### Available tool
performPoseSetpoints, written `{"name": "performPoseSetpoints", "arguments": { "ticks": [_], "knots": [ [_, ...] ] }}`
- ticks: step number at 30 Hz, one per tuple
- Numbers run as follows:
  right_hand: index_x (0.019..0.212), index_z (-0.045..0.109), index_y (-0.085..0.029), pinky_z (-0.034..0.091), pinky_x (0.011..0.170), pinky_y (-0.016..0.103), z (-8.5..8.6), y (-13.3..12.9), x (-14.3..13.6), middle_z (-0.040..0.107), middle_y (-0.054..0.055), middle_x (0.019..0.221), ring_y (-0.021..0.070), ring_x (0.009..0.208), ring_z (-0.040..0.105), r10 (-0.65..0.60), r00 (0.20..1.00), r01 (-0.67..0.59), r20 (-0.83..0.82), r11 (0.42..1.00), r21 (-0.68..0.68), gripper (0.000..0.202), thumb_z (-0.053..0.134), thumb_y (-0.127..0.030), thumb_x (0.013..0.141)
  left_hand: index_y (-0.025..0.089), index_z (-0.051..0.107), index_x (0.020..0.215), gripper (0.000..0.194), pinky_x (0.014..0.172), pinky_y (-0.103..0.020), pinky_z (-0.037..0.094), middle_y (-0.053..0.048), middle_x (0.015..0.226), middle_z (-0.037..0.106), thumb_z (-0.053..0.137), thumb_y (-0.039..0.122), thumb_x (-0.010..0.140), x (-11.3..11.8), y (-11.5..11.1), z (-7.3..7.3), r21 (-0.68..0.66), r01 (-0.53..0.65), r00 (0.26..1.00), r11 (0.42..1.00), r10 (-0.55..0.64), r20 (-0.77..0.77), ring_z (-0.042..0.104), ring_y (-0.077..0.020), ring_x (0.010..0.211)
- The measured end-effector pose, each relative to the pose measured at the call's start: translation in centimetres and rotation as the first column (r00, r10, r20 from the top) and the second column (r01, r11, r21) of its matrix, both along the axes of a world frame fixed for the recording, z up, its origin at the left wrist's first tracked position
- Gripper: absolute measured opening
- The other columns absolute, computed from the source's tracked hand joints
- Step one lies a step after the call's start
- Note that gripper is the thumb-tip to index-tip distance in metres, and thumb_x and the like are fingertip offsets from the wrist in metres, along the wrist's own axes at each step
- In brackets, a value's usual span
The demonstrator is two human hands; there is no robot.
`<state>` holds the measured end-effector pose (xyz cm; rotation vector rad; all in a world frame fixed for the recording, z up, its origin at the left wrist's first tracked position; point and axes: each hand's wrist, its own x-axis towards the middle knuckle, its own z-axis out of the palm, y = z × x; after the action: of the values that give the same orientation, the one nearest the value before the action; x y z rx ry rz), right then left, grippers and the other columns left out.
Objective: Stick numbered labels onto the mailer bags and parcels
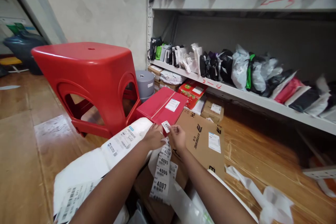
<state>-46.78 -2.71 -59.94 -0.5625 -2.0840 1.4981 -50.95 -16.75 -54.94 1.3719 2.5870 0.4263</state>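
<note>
In the head view, at the centre of the frame, the right hand (178, 137) pinches a small numbered label (166, 126) by its edge, which leaves most of its face showing. The left hand (154, 136) is curled beside it; whether its fingers grip the label or the strip cannot be told. The label strip (162, 172) hangs below, between the forearms, probably so that its numbers face the wearer. The white parcel (84, 164), lower left, the red box (157, 103), centre, and the brown carton (206, 150), right of centre, lie with shipping labels upward, presumably for easy reading.

Counts: two hands, one small label, one strip with five numbers showing, 4004 to 4008, the last partly cut off; one white parcel, one red box, one printed brown carton, one red plastic stool (86, 56) at left. Two shelf boards (210, 3) cross the upper right; their bagged parcels (240, 68) overlap too much to count.
</note>
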Motion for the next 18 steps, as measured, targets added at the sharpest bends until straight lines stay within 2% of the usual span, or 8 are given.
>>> {"name": "performPoseSetpoints", "arguments": {
  "ticks": [3,6,9,12,15,18],
  "knots": [
    [0.078,0.059,-0.016,0.050,0.062,0.028,-0.1,0.1,-0.1,0.068,0.007,0.073,0.0169,0.065,0.062,0.042,0.997,-0.051,0.069,0.989,0.140,0.032,0.052,-0.048,0.079,0.019,0.076,0.083,0.024,0.100,-0.044,0.037,-0.011,0.102,0.059,0.060,0.036,0.081,1.0,-0.6,-0.6,0.057,0.033,0.996,0.998,-0.028,-0.082,0.049,-0.0279,0.106],
    [0.075,0.062,-0.017,0.047,0.063,0.026,0.1,0.1,-0.4,0.068,0.005,0.073,0.0164,0.066,0.062,0.124,0.974,-0.179,0.189,0.935,0.307,0.017,0.056,-0.033,0.080,0.018,0.075,0.082,0.021,0.096,-0.041,0.041,-0.009,0.098,0.060,0.060,0.034,0.081,1.5,-1.0,-1.5,0.123,0.052,0.987,0.991,-0.032,-0.159,0.050,-0.0258,0.101],
    [0.072,0.065,-0.018,0.046,0.069,0.025,0.6,-0.2,-1.0,0.069,0.005,0.076,0.0172,0.074,0.063,0.182,0.921,-0.335,0.345,0.821,0.461,0.012,0.057,-0.021,0.081,0.018,0.074,0.082,0.020,0.097,-0.039,0.042,-0.007,0.100,0.062,0.060,0.032,0.082,1.6,-1.2,-2.1,0.174,0.065,0.983,0.983,-0.033,-0.183,0.051,-0.0241,0.103],
    [0.079,0.067,-0.017,0.045,0.073,0.028,1.4,-0.6,-1.8,0.070,0.009,0.084,0.0204,0.082,0.065,0.163,0.852,-0.463,0.498,0.677,0.572,0.016,0.053,-0.020,0.085,0.017,0.074,0.079,0.021,0.096,-0.038,0.043,-0.008,0.101,0.062,0.058,0.030,0.084,1.8,-1.2,-2.3,0.195,0.073,0.982,0.978,-0.037,-0.183,0.051,-0.0236,0.103],
    [0.091,0.065,-0.017,0.046,0.075,0.030,2.2,-1.2,-2.2,0.068,0.013,0.094,0.0223,0.087,0.065,0.115,0.779,-0.572,0.617,0.535,0.622,0.016,0.050,-0.020,0.088,0.016,0.074,0.074,0.023,0.094,-0.039,0.044,-0.010,0.096,0.063,0.057,0.028,0.083,1.9,-1.2,-2.2,0.198,0.056,0.985,0.979,-0.021,-0.174,0.052,-0.0243,0.100],
    [0.101,0.061,-0.018,0.048,0.074,0.031,2.8,-1.8,-2.3,0.067,0.015,0.100,0.0228,0.089,0.066,0.051,0.725,-0.634,0.687,0.441,0.635,0.019,0.045,-0.020,0.091,0.015,0.074,0.072,0.024,0.093,-0.040,0.045,-0.012,0.095,0.063,0.057,0.029,0.083,1.8,-1.2,-2.0,0.194,0.042,0.987,0.980,-0.010,-0.161,0.053,-0.0254,0.100]
  ]
}}
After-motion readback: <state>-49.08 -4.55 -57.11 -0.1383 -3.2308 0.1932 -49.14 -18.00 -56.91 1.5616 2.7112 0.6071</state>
